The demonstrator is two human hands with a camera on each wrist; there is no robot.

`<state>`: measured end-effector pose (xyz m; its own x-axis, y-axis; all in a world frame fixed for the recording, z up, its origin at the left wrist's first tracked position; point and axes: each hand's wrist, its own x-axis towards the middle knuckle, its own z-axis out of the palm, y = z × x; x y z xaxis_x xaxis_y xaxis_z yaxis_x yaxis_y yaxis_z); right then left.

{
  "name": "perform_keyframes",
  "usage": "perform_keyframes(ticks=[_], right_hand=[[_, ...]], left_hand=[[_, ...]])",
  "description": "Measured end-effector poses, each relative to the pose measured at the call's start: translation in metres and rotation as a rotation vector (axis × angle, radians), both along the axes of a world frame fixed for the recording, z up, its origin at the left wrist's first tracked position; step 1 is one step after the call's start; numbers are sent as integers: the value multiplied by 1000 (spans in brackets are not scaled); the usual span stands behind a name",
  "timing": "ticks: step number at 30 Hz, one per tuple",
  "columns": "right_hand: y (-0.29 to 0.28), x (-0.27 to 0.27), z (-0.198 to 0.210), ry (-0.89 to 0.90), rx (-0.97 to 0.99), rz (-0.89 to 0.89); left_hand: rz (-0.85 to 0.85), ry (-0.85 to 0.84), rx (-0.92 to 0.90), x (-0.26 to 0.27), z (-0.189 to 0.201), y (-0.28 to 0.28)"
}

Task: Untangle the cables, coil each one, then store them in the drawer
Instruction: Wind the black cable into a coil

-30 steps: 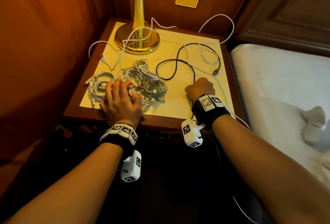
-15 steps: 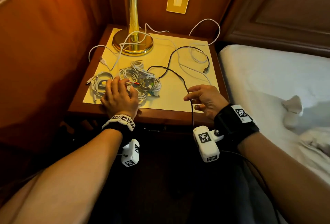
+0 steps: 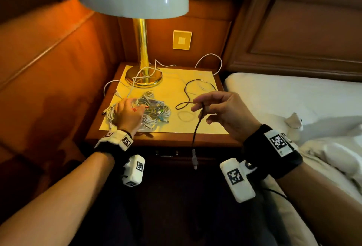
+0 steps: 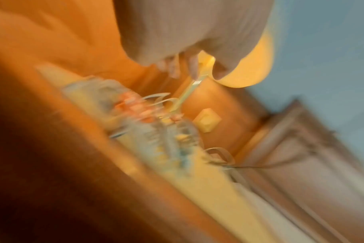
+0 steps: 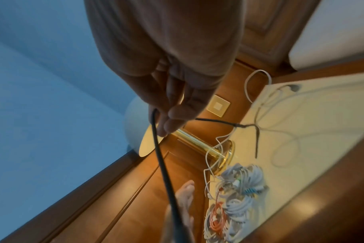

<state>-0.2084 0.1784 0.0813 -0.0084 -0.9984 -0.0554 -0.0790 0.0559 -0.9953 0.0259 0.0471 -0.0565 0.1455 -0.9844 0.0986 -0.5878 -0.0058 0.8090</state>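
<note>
A tangle of white cables (image 3: 156,110) with red and blue-green strands lies on the nightstand's (image 3: 156,139) cream top. My left hand (image 3: 129,108) rests on the tangle's left side with its fingers laid over it. My right hand (image 3: 199,106) is raised above the front right of the top and pinches a black cable (image 3: 196,128) between thumb and fingertips (image 5: 172,115). The black cable's plug (image 3: 194,159) dangles in front of the shut drawer (image 3: 166,153), and its other end loops across the top (image 3: 188,88). The left wrist view is blurred.
A brass lamp (image 3: 144,75) with a white shade stands at the back left, with a thin white cable (image 3: 141,71) draped round its base. Another white cable (image 3: 217,63) loops over the back right edge. A bed (image 3: 284,96) adjoins on the right and wood panelling on the left.
My right hand has risen from the nightstand's front edge, lifting the black cable so that its plug now hangs free. My left hand stays on the white tangle. The head view has pulled back.
</note>
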Motion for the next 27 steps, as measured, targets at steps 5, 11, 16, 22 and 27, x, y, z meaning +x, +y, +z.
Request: perform_keyframes(ticks=[5,11,16,22,27], right_hand=[[-4,10,25,233,-190,-27],[-11,17,35,646,-339,-151],[-16,17,41,663,-395,-170],[-32,12,26,786,-359,-155],[-55,1,-9,850,-142,-168]], left_hand=[[-528,526,100,-24,78,52],[-976,528,316,-30,135,93],[-926,574,251,-24,148,105],[-723,693,157,-10,168,98],[-529,867,39,6,198,93]])
